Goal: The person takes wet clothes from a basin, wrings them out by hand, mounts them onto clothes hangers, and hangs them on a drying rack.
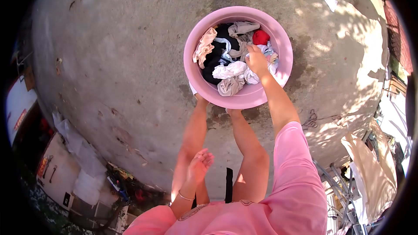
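A round pink plastic tub [191,58] stands on the ground in front of my feet, filled with rumpled clothes. My right hand [257,61] reaches into it, over the right half of the pile. Its visible fingertips are bent and slightly apart, at the edge of a grey-beige garment [237,53]; I see nothing gripped in them. Close by lie a red cloth [261,37] and a pale patterned garment [273,58]. White cloth [229,70], peach cloth [204,45] and black clothing [211,66] fill the rest. My left hand [200,164], loosely curled with fingers apart, hovers above my legs holding nothing.
Concrete ground [117,61] surrounds the tub, with damp patches near it. A white scrap [330,3] lies at the upper right. Metal frames [342,191] and a beige sheet [370,161] stand at the lower right. Clear plastic sheeting [82,148] and clutter are at the lower left.
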